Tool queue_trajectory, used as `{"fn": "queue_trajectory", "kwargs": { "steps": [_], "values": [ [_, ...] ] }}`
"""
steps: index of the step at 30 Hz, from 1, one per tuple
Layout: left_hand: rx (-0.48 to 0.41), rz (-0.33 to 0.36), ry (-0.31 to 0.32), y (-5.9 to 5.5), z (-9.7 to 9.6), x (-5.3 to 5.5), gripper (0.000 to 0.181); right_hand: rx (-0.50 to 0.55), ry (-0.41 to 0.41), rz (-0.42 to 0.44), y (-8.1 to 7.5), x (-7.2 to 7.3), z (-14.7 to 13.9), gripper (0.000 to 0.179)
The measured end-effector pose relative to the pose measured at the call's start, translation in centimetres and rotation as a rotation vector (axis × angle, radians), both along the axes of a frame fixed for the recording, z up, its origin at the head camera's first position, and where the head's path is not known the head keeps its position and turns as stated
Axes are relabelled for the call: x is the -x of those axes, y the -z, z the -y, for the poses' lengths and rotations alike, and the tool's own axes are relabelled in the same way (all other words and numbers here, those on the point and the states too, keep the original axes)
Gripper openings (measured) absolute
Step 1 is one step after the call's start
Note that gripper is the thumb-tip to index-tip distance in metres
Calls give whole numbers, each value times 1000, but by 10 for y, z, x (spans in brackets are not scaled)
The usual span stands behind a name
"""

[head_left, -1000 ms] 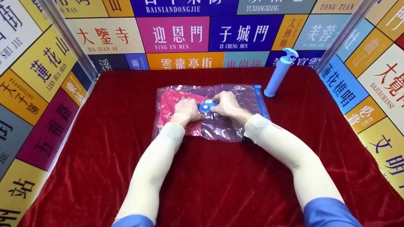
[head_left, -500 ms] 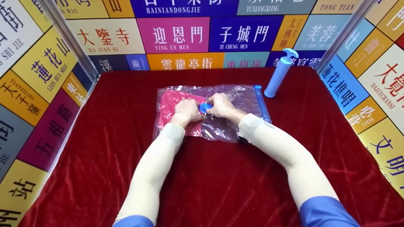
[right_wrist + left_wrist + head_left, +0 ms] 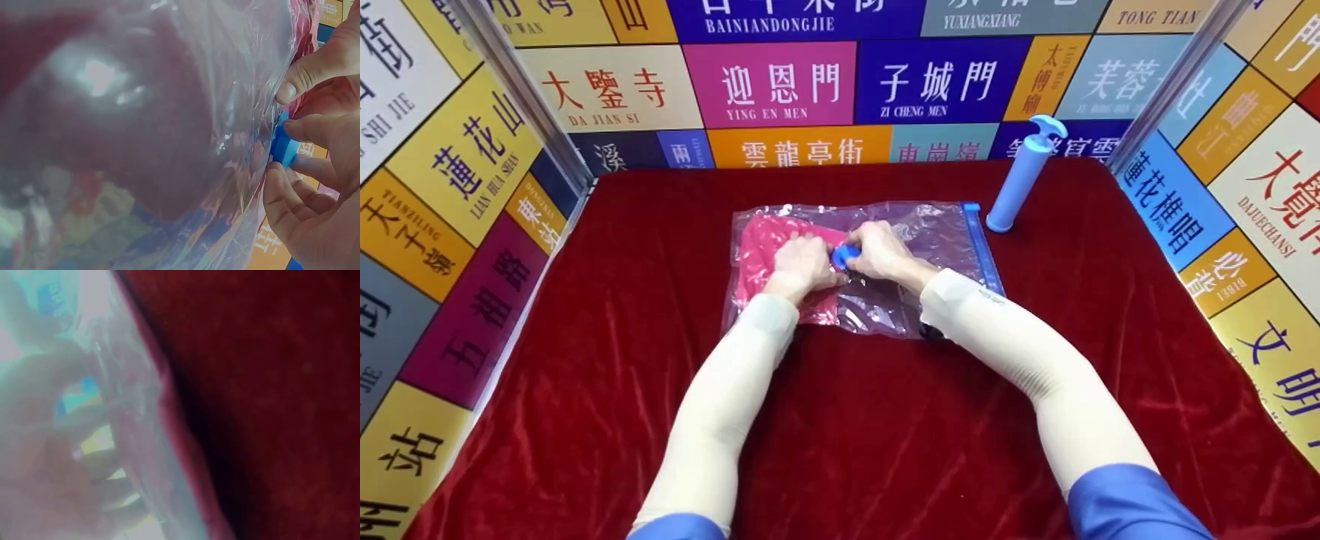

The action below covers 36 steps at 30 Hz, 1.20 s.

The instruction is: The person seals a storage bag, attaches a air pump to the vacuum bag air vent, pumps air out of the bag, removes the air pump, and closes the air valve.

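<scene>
A clear plastic vacuum storage bag (image 3: 885, 307) lies on the red cloth, with folded pink fabric (image 3: 761, 244) inside its left part. My left hand (image 3: 804, 259) rests on the bag over the fabric, its thumb beside the blue valve. With thumb and fingers, my right hand (image 3: 883, 251) pinches the blue valve cap (image 3: 842, 257). In the right wrist view that cap (image 3: 285, 147) sits against the film between the fingertips, and the left thumb (image 3: 298, 84) touches the film near it. The left wrist view is hazy; the left fingers (image 3: 107, 467) press against the film there.
A blue hand pump (image 3: 1020, 184) stands at the back right, just past the bag's blue zip edge (image 3: 984, 247). Red velvet cloth (image 3: 840, 420) covers the table. Panels with printed signs (image 3: 780, 82) enclose the back and sides.
My right hand has moved slightly left over the valve. The pale centre of the valve, seen a second ago, is now covered by the blue cap. The left hand stays put.
</scene>
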<state>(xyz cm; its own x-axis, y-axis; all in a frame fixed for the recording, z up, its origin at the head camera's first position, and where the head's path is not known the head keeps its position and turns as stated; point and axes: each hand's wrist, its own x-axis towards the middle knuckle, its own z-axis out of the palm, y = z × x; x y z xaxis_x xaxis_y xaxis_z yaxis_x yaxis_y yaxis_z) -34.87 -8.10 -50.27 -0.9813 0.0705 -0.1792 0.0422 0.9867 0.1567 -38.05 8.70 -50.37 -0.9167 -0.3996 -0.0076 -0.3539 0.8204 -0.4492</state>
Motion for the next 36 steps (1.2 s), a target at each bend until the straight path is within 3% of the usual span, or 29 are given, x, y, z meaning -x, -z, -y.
{"fn": "queue_trajectory", "kwargs": {
  "steps": [8,12,13,19,20,27,36],
  "values": [
    [-11,18,1,-1,1,0,71,-64,-119,-50,0,5,-2,27],
    [-11,23,-3,0,1,1,69,-55,-170,-40,-1,8,-4,34],
    [-10,23,-4,0,1,1,69,-43,-195,-51,9,17,-7,36],
    [-6,18,-5,-1,0,2,68,-118,-299,-89,3,19,-9,39],
    [-5,19,-4,-1,0,2,68,-151,-309,-89,-7,11,-7,41],
    [-5,9,-5,-2,1,3,73,-228,-449,-162,-14,19,-6,48],
    [-10,9,-1,-3,0,2,73,-226,-494,-156,-16,22,-5,21]
  ]
}}
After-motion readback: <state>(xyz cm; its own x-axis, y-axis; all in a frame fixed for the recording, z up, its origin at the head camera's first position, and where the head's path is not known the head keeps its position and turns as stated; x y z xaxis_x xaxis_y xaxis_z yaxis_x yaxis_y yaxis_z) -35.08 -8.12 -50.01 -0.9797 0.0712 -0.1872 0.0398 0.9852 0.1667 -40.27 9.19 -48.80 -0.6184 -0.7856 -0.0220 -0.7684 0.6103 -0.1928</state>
